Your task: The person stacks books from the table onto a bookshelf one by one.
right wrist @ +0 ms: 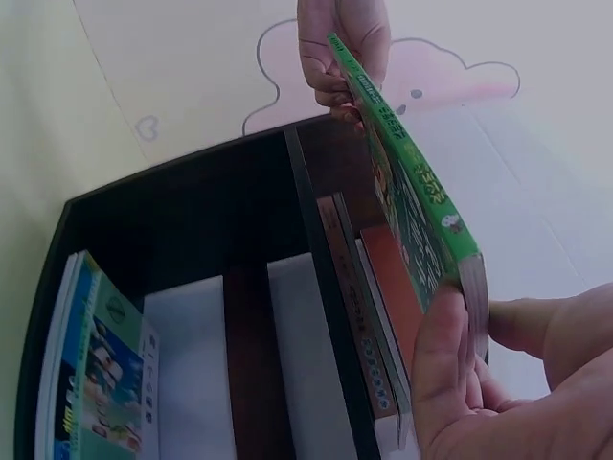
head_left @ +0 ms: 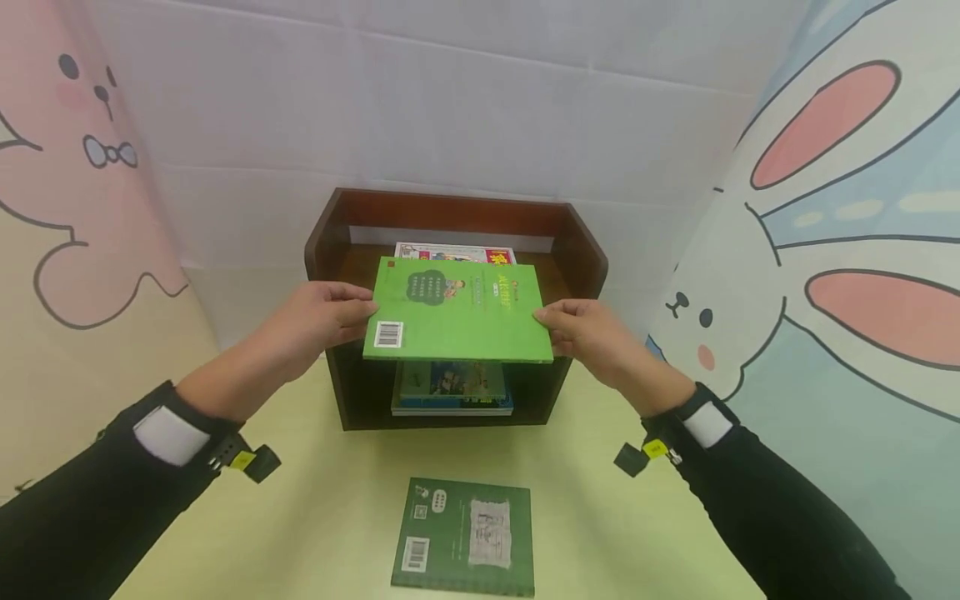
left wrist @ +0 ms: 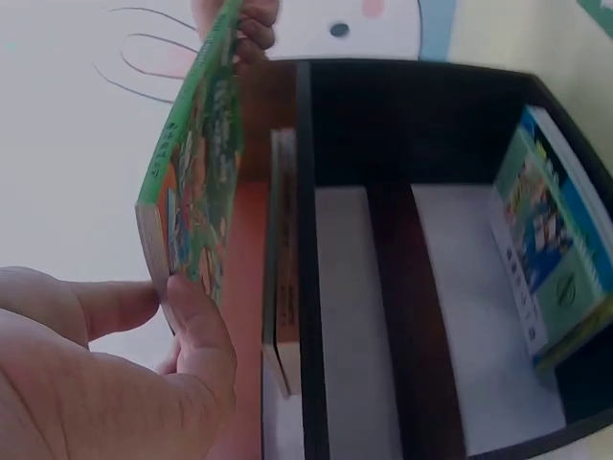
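Observation:
A bright green book [head_left: 461, 312] with a barcode on its cover is held level in front of the upper shelf. My left hand [head_left: 330, 317] pinches its left edge, thumb and fingers on opposite faces, as the left wrist view shows. On the opposite edge my right hand [head_left: 581, 333] pinches it the same way; in the right wrist view the green spine [right wrist: 412, 153] faces that camera. Behind and below the held book, the dark wooden shelf [head_left: 585, 250] has books [head_left: 450, 250] on its upper board, partly hidden by the green book.
In the lower compartment lies a small stack of books [head_left: 453, 408]. A dark green book [head_left: 461, 533] lies on the pale yellow tabletop [head_left: 600, 517] in front of the shelf. Cartoon-printed walls [head_left: 825, 333] flank both sides, with a white wall [head_left: 450, 100] at the back.

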### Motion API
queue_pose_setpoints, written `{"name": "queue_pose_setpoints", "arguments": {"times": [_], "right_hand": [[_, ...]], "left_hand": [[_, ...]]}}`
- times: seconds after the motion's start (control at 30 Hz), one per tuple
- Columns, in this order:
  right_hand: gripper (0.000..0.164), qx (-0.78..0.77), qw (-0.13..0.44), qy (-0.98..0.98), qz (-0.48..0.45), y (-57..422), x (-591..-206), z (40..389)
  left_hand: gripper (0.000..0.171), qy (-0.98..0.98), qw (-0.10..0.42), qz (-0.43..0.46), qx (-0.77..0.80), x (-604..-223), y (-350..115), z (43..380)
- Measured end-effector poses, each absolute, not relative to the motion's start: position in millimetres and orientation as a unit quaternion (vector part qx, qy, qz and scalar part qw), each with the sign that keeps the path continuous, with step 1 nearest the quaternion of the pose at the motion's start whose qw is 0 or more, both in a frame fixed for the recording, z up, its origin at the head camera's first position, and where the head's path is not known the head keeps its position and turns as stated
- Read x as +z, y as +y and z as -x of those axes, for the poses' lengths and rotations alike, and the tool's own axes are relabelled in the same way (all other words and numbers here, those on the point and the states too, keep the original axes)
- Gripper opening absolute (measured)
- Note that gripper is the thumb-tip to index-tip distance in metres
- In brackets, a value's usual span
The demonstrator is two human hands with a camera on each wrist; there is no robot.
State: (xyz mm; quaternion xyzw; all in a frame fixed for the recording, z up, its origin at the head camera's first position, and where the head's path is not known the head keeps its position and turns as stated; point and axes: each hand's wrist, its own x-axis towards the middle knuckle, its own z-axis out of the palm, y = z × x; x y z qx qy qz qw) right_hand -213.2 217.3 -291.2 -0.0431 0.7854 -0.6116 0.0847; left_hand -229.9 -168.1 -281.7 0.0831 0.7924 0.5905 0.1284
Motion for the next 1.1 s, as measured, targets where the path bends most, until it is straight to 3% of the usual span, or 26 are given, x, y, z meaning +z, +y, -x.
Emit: {"name": "queue_pose_setpoints", "arguments": {"times": [0.53,1.1], "right_hand": [[0.037,-0.575,0.021,0.818,-0.011,194,-273,282],[0.039,-0.566,0.004,0.823,-0.037,191,-271,302]], "left_hand": [[0.053,0.828,0.051,-0.033,0.557,-272,-140,292],[0.053,0.824,0.039,-0.024,0.565,-274,-129,314]]}}
